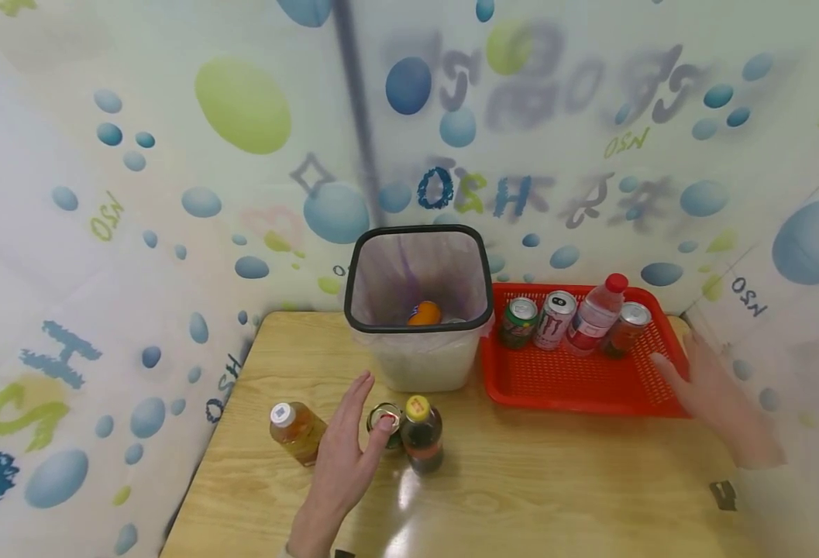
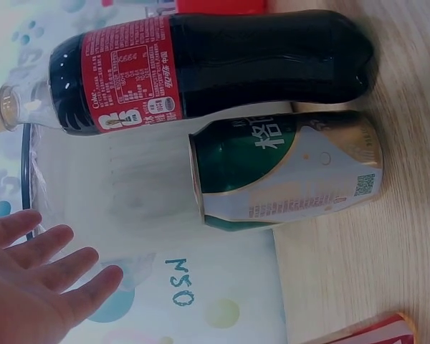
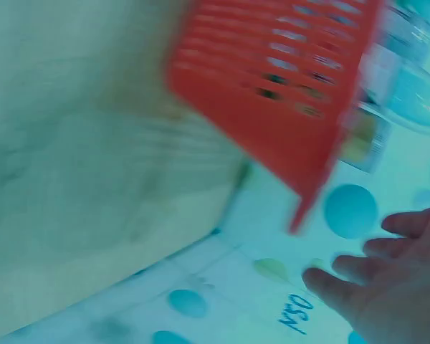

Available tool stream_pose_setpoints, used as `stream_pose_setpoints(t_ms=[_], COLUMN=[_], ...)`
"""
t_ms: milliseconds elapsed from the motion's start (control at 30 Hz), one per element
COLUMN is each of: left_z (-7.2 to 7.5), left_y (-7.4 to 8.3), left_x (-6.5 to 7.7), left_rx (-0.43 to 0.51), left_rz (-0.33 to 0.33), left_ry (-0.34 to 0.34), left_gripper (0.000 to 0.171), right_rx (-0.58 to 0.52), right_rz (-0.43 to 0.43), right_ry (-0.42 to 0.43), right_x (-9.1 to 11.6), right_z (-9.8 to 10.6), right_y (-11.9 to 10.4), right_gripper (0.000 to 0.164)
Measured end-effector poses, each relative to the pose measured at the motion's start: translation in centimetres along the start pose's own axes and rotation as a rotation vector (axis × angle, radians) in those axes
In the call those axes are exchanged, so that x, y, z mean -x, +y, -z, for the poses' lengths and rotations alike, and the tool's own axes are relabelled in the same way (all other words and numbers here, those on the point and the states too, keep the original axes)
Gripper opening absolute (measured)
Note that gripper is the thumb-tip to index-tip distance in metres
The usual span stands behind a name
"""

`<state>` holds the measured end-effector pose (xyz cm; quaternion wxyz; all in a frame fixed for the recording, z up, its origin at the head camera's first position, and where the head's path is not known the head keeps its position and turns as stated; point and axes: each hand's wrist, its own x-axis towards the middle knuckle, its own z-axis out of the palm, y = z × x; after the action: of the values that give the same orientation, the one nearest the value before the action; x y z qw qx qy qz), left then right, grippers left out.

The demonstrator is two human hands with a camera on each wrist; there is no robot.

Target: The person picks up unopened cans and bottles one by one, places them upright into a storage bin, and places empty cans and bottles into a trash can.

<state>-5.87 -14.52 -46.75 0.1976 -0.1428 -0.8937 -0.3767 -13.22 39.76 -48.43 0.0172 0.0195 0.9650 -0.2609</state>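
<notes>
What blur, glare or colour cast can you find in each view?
Head: glare streaks the table beside the cola bottle; the right grip is blurred. Left wrist: the green-and-white can looks fairly crisp. Right wrist: blue-green cast, with the red basket blurred.

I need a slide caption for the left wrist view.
Open left hand near an upright cola bottle and green-and-white can, with a lined bin behind.

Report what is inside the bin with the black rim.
An orange item and something pale beside it show inside the lined bin. Its front hides their lower parts and anything beneath them, so I cannot tell.
</notes>
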Motion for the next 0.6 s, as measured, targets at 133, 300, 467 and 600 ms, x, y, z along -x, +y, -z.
stream_pose_setpoints(t_ms=[133,300,467,600], left_z=[0.1,0.4,1.3,2.6], left_y=[0.0,-0.1,-0.4,-1.0], left_x=[0.2,0.2,-0.1,-0.5], left_rx=[0.0,-0.004,0.01,0.046], left_rz=[0.008,-0.013,-0.134,-0.231], left_ry=[-0.001,0.013,0.113,0.222], left_gripper=[0.061,0.062,0.059,0.053], right_rx=[0.104,0.201,0.206,0.197], right_rz=[0.018,-0.033,-0.049,-0.046], right_ry=[0.027,0.039,0.07,0.077], right_x=[0.9,1.7,2.0,2.1], right_z=[-2.3,-4.1,-4.9,-5.3], right_y=[1.3,1.9,2.0,2.2], right_gripper=[0.1,0.108,0.109,0.108])
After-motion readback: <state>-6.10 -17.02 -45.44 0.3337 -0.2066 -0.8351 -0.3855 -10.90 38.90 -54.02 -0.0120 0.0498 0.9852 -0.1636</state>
